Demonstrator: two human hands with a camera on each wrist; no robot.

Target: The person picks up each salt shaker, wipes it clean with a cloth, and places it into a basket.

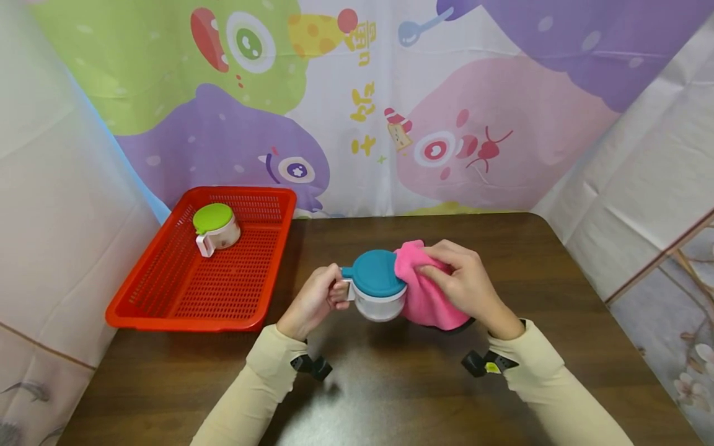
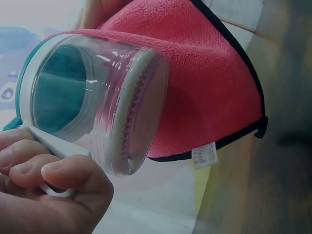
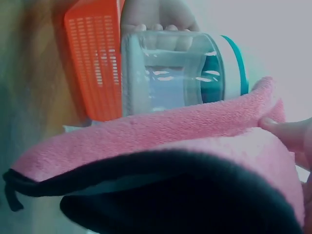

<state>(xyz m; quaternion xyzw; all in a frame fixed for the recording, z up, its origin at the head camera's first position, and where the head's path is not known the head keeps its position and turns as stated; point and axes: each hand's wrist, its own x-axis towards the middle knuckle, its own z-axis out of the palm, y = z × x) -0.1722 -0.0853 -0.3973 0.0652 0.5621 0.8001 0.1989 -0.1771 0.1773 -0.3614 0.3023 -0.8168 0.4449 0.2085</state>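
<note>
Held above the table, a clear seasoning jar has a teal lid and a white handle. My left hand grips that handle, its fingers curled round it in the left wrist view. A pink cloth with a dark edge hangs against the jar's right side. My right hand pinches the cloth near its top, thumb and fingers beside the lid. Through the clear wall in the right wrist view, no contents show.
A red plastic basket stands at the left of the brown table. Inside it sits another jar with a green lid and white handle. A cartoon-printed curtain hangs behind the table.
</note>
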